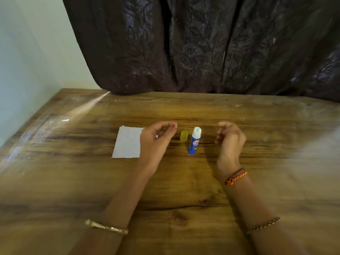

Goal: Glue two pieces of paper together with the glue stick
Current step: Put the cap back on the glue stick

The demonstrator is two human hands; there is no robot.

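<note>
Glue stick [194,141] upright near the middle of the table [276,144], blue body with red and yellow lettering, white top uncovered, cap off. Yellow cap [184,135] just to its left, standing apart on the wood. Further left, white paper [127,142] lying flat, its right part hidden under the left hand [156,138]; one sheet or two stacked, impossible to tell.

Left hand raised over the paper's right edge, fingers loosely curled, thumb and forefinger near each other, nothing visibly held. Right hand [230,139] to the right of the glue stick, apart from it, fingers loosely curled and somewhat blurred, holding nothing. Braided orange band [235,177] on the right wrist, beaded bracelet [263,225] further up that forearm, pale bangle [106,227] on the left forearm.

Table of brown wood grain with dark streaks, a knot toward the near side, pale scuffs and glare toward the left and far edges. Behind it, dark curtain [202,43] with a leaf pattern hanging down to the table's far edge. Pale wall [27,52] on the left.
</note>
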